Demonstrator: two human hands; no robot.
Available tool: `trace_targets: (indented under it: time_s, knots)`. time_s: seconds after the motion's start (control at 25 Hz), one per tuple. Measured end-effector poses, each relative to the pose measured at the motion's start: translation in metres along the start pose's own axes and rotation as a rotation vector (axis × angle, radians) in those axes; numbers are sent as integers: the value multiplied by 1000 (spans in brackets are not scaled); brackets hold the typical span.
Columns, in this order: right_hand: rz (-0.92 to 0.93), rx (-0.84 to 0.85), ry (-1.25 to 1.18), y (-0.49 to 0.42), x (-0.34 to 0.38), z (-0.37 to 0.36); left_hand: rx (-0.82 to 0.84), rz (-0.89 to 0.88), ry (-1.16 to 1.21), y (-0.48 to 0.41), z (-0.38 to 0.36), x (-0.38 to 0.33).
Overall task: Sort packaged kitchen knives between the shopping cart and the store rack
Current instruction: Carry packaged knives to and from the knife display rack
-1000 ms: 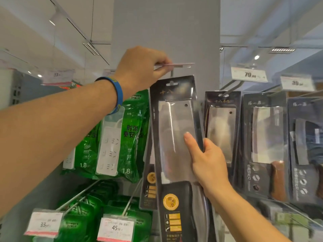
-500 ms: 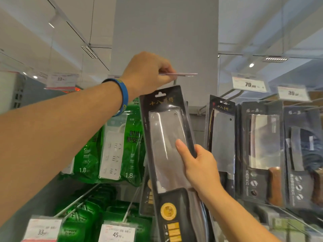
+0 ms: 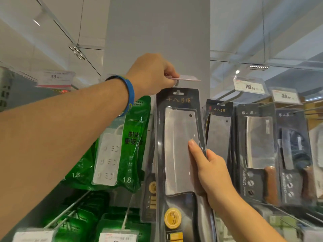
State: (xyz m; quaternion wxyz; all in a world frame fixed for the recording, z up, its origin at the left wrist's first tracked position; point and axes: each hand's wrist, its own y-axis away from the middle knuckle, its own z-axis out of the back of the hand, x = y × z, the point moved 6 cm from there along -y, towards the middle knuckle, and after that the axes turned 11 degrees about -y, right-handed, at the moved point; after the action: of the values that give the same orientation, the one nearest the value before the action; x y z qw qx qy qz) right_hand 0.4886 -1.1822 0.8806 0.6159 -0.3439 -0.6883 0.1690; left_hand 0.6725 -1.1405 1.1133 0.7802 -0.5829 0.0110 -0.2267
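Store rack (image 3: 225, 95), wire peg hooks (image 3: 70, 209). Black packaged cleavers (image 3: 257, 145) are hanging side by side at the right of the frame, under price tags (image 3: 249, 86) reading 79.00 and 39. Green power-strip packs (image 3: 113, 145) are hanging at centre left. More green packs (image 3: 75, 222) are hanging at lower left behind tagged hooks.

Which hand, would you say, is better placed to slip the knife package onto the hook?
Right, probably: the right hand grips the knife package, whose hang hole sits just below the hook, while the left hand pinches the price tag.
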Motion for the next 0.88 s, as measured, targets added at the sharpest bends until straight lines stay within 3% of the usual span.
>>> trace_targets:
  time_s: [0.36,0.48,0.6,0.88]
  knots:
    - [-51,106,31,1,5,-28,-14,9,-13,2,-2,-2]
    - [26,7,83,-6,10,-5,-4,-5,-34,4,-2,-2]
    - [-23,-61,-3,-11,11,11,15,-18,-33,1,0,-2]
    - [11,92,128,-6,9,-22,17,-18,-58,1,1,-3]
